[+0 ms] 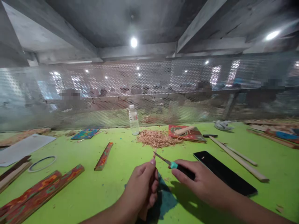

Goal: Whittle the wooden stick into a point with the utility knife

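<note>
Left hand [146, 183] closed round thin wooden stick [154, 153], tip pointing away — right hand [201, 177] grips teal-and-black-handled knife [174, 165] from the right, blade angled leftward to stick's tip; contact unclear.

A bright green table [123, 154] stretches wide, with a perforated screen [154, 76] standing along its far edge. Overhead, thick beams [201, 25] cross a grey ceiling [151, 23] where a white light [134, 42] glows; smaller lights [137, 68] show through the screen.
</note>
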Motion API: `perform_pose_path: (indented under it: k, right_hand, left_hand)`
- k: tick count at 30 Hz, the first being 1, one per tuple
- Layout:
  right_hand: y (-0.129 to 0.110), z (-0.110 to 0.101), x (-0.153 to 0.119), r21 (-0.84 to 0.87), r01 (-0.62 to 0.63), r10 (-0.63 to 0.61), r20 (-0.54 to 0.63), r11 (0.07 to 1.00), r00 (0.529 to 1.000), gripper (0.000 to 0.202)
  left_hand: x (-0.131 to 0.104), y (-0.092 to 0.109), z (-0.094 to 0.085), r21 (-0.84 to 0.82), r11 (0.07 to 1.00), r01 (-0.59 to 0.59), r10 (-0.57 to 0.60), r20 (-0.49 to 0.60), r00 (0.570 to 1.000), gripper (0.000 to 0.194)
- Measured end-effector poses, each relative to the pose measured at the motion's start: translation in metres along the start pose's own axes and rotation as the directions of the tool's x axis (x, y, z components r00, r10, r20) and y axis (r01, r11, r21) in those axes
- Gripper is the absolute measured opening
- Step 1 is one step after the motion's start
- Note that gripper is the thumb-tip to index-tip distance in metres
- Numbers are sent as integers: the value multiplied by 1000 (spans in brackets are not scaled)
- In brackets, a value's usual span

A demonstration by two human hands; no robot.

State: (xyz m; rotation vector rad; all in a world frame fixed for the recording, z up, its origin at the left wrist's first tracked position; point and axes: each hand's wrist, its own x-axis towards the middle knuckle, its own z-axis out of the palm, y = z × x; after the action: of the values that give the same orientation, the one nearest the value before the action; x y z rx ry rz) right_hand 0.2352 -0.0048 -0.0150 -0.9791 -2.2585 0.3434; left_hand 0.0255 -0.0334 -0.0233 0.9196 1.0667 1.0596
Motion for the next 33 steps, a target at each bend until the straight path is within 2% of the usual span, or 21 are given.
perform_pose_path:
  k: [3, 8, 13, 18, 26, 29, 33]
  right_hand:
    - [2, 4, 5, 52, -93, 91, 38, 994, 995, 40]
    - [-3, 3, 14, 25, -108, 108, -7, 994, 994, 35]
    - [-20, -1, 23, -6, -123, 123, -18, 992, 992, 25]
    - [-35, 4, 31, 13, -101, 101, -24, 995, 995, 28]
    - [-15, 17, 26, 59, -46, 48, -34, 997, 998, 33]
    - [-12, 15, 21, 80, -56, 58, -23, 995, 998, 34]
    - [-15, 10, 17, 97, -45, 45, -2, 994, 999, 33]
  left_hand:
    - [2, 1, -4, 0, 998, -61, 61, -18, 998, 64]
    - [0, 2, -12, 14, 994, -109, 108, 7, 994, 53]
    - [-5, 3, -13, -6, 997, -75, 75, 43, 996, 46]
    - [-7, 3, -10, -39, 998, -48, 50, 38, 998, 46]
    - [-1, 1, -21, 53, 993, -102, 104, -56, 993, 61]
    - [-4, 0, -20, 66, 993, -102, 104, -35, 994, 64]
    - [-8, -6, -18, 31, 986, -165, 165, 11, 986, 58]
